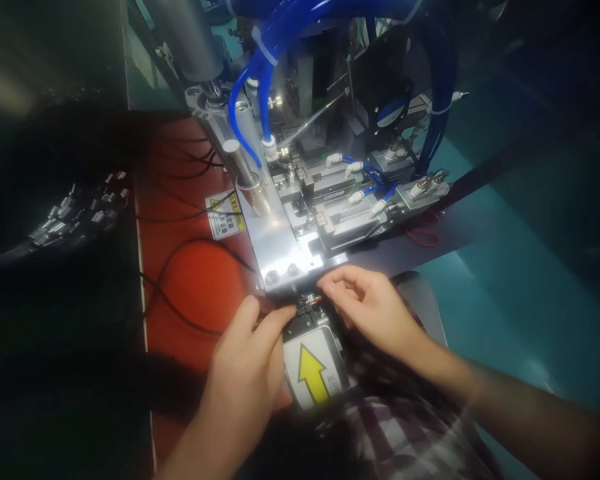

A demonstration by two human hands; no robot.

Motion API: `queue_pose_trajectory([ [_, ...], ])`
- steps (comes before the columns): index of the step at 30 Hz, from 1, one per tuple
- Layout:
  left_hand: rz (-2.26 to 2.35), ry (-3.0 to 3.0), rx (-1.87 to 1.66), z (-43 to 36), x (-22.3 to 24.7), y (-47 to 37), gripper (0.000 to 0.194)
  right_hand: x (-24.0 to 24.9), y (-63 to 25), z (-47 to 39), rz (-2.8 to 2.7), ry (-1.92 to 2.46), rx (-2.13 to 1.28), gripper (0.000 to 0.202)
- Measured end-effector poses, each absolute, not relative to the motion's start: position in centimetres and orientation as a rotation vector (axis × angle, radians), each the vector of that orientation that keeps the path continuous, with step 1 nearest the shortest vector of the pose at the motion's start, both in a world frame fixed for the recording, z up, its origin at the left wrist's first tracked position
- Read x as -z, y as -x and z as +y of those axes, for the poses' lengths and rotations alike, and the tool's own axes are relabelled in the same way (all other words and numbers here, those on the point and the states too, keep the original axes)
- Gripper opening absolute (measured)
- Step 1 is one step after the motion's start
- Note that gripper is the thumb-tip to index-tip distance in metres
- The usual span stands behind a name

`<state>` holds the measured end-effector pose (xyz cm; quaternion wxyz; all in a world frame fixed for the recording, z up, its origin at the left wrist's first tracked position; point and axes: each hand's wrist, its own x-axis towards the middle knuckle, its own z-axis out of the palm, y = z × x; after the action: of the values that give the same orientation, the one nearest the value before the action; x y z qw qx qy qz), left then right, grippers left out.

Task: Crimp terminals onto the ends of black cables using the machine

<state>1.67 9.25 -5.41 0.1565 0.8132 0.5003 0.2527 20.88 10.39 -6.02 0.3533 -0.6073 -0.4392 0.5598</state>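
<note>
Below the metal plate (275, 247) of a machine sits a small black fixture (307, 317), with thin coloured wires (316, 300) at its top. My left hand (253, 353) is at the left side of this fixture, its thumb and forefinger bent towards it; whether anything is between them is too small to tell. On the right, my right hand (367, 303) has its fingers pinched together beside the wires, and what they hold, if anything, cannot be made out. A white block with a yellow arrow (313, 373) lies just under the fixture.
Thick blue tubes (265, 80) arch over the machine's cylinders (347, 220). A metal post (243, 167) rises at the left of the plate. Black cables (173, 293) cross the red surface (200, 277), near a warning label (225, 215). Checked cloth (400, 433) shows at the bottom.
</note>
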Motion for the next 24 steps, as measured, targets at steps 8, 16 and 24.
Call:
queue_pose_trajectory([
  [8,1.441,-2.375,-0.671,9.3,5.9,-1.2,0.026,5.4,-20.9,11.3,-0.948,1.589,-1.710,0.013],
  [16,1.443,-2.384,-0.705,9.3,5.9,-1.4,0.026,6.2,-20.4,10.9,-1.035,1.555,-1.579,0.010],
  [24,1.452,-2.370,-0.725,9.1,5.8,-1.5,0.026,6.3,-19.7,10.5,-1.259,1.558,-1.318,0.011],
])
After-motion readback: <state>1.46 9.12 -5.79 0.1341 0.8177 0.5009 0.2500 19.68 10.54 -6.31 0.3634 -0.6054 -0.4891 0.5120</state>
